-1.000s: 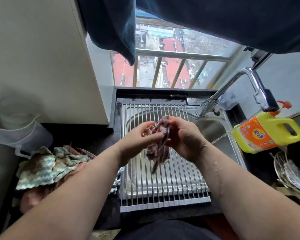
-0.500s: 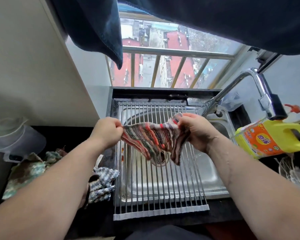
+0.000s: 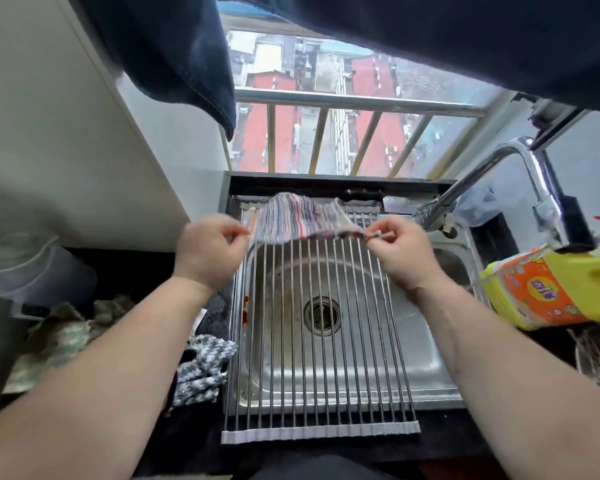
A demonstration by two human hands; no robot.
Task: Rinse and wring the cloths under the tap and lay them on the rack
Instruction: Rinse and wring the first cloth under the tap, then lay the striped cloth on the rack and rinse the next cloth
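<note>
While left hand (image 3: 210, 252) and right hand (image 3: 400, 251) each pinch a corner, striped cloth (image 3: 302, 216) stretches between them | apparently touching rack (image 3: 321, 435)

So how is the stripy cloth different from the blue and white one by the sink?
The stripy cloth is stretched out between the left hand and right hand, over the far end of the rack; the blue and white cloth lies crumpled beside the sink, untouched. The stripy one has thin stripes; the other looks chunky. Both are cloths.
</note>
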